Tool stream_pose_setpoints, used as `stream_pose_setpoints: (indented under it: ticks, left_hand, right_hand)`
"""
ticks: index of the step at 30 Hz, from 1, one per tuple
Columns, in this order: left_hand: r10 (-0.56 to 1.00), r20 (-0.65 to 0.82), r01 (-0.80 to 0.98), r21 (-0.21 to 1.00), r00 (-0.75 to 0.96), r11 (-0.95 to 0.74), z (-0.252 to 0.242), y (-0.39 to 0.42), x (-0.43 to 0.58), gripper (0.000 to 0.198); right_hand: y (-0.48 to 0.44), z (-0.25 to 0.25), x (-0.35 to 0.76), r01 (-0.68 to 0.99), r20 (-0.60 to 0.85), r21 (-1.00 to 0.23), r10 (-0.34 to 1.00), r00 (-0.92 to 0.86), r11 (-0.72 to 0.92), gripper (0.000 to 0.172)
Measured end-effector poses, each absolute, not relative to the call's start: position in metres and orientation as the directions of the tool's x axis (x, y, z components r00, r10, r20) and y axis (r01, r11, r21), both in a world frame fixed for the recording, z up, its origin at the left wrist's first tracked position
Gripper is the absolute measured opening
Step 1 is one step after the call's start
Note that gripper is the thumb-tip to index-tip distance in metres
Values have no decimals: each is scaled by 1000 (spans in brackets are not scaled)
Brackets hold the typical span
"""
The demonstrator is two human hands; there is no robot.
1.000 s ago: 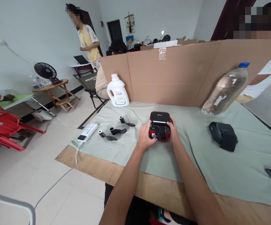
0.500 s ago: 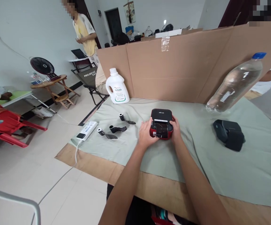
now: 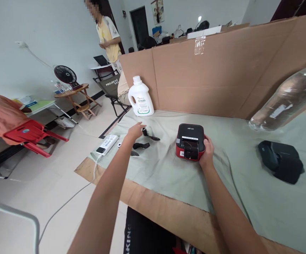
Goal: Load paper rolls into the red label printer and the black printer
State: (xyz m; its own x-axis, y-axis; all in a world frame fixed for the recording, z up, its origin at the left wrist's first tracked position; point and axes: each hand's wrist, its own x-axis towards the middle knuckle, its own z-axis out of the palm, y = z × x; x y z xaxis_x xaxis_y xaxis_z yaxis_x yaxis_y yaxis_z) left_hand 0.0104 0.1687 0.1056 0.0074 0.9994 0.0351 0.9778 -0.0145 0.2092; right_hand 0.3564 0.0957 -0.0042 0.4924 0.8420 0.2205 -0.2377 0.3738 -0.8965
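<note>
A small red and black label printer (image 3: 190,141) sits on the grey-green cloth (image 3: 169,169). My right hand (image 3: 207,152) grips its right side. My left hand (image 3: 135,131) is stretched out to the left, fingers apart, just short of a small roll with a dark strip (image 3: 147,133). Two more such rolls lie close by, one with a black strip (image 3: 140,145) under my wrist and one mostly hidden behind my forearm (image 3: 119,144).
A white detergent jug (image 3: 140,97) stands against the cardboard wall (image 3: 216,74). A clear plastic bottle (image 3: 285,102) leans at the right, a black device (image 3: 280,160) below it. A white power strip (image 3: 105,144) lies at the table's left edge. A person stands at the back left.
My left hand has let go of the printer and moved left to the rolls. The right hand stays on the printer. The view has shifted to the left.
</note>
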Motion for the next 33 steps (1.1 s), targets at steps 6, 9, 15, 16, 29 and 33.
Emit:
stream_pose_setpoints:
  ticks: [6,9,15,16,29,33]
  left_hand:
    - [1000,-6,985,171,6,-5,117,171,11,26]
    - [983,161,971,237,-83,44,124,127,18,29]
    - [886,437,849,518,-154,-107,106,6,35,21]
    - [890,422,854,514,-171,-79,98,-6,36,21]
    - [812,434,871,461,-389,171,55,-21,37,33]
    - [792,522,809,585,-316,-62,67,-5,84,32]
  right_hand:
    - [97,-2,356,-255,205,-895,844,496,367,45]
    - [98,-2,354,-267,198,-889,839,507,371,44]
    - [97,0,352,-286,190,-879,830,524,382,41]
    - [96,2,351,-288,186,-880,831,524,378,41]
    - [96,1,352,-301,143,-894,848,511,333,44]
    - [94,0,351,-258,169,-902,832,528,346,43]
